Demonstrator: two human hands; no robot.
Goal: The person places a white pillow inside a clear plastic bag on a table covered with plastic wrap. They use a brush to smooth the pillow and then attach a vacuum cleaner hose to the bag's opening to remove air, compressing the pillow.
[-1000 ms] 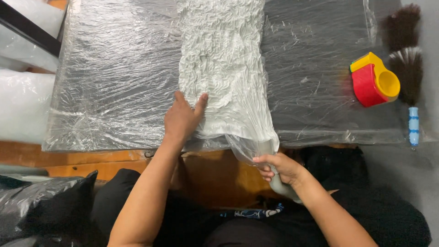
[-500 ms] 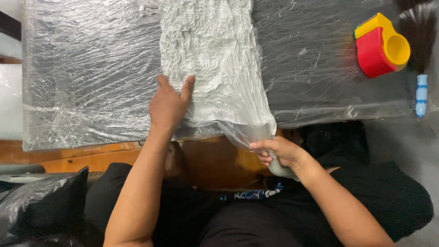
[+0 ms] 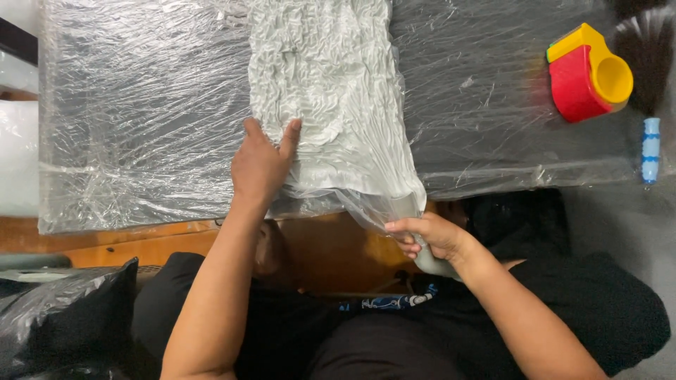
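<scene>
Right hand (image 3: pixel 431 236) grip closed on plastic wrap (image 3: pixel 373 204); left hand (image 3: pixel 260 165) flat

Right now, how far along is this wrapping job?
Done: clear film already covers the dark table top, and the white crinkled cloth lies flat under it. In hand: the left hand presses the cloth's near edge, while the right hand grips the gathered film end below the table edge. Left: that twisted end is loose, not fastened.
</scene>
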